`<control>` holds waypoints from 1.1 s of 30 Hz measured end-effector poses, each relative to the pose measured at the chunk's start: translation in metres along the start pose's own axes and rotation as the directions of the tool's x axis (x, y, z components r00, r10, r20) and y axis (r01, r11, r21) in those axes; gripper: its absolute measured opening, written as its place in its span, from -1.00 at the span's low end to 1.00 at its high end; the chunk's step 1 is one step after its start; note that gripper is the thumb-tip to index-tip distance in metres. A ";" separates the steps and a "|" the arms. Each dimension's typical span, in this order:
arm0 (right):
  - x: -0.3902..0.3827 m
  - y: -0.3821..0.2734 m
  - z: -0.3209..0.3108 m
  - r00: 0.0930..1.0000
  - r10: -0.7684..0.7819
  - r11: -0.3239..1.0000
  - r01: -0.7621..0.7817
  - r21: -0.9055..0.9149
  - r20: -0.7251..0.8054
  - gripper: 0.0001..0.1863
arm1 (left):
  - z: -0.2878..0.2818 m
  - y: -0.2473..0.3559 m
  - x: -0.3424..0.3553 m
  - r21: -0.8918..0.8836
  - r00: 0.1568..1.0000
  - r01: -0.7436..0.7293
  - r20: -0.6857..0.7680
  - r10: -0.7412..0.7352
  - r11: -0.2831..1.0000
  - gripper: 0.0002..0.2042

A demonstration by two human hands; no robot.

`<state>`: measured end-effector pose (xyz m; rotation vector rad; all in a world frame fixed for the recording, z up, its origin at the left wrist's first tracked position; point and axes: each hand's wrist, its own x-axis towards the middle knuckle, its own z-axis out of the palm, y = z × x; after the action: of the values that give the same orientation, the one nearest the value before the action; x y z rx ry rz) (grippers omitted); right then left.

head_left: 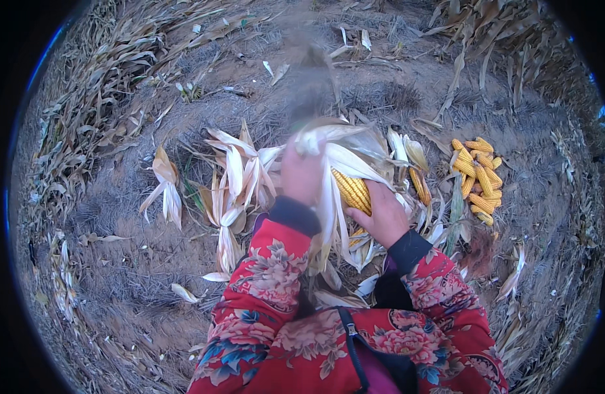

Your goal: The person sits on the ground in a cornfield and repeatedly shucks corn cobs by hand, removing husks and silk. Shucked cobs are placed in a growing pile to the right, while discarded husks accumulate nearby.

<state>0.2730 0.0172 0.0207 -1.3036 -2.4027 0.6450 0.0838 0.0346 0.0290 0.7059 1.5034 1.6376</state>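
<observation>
Holding cob [350, 190] in parted husk [356, 163], right grip [384, 215] clasping cob, left grip [302, 174] blurred, unclear.

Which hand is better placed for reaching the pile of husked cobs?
Probably the right hand: it holds the partly bared ear and lies nearer the pile, while the left hand, blurred, is at the husk.
</observation>
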 end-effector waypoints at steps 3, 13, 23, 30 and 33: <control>0.002 -0.001 0.001 0.999 0.038 0.996 -0.041 0.075 0.039 -0.33 | -0.002 -0.011 0.003 -0.159 0.999 -0.004 0.051 0.013 0.987 -0.64; 0.004 -0.014 -0.015 0.969 -0.013 0.822 -0.131 0.554 0.249 -0.39 | -0.018 -0.014 0.005 -0.290 0.987 0.114 0.140 -0.075 0.950 -0.75; -0.009 0.025 0.010 0.999 -0.015 1.000 0.015 0.010 0.043 -0.65 | -0.023 -0.016 0.010 -0.619 0.823 0.556 0.502 -0.265 0.555 -0.64; 0.005 -0.004 -0.006 0.990 -0.046 0.866 -0.027 0.500 0.132 -0.43 | -0.027 -0.019 0.013 -0.460 0.951 0.287 0.241 -0.193 0.840 -0.67; -0.003 0.016 -0.002 0.962 -0.048 0.761 -0.138 0.634 0.267 -0.44 | -0.023 -0.009 0.010 -0.021 0.987 -0.052 0.154 0.055 0.998 -0.79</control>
<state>0.2864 0.0229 0.0133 -1.0047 -2.0113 1.5913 0.0610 0.0305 0.0158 0.8507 1.3697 1.5947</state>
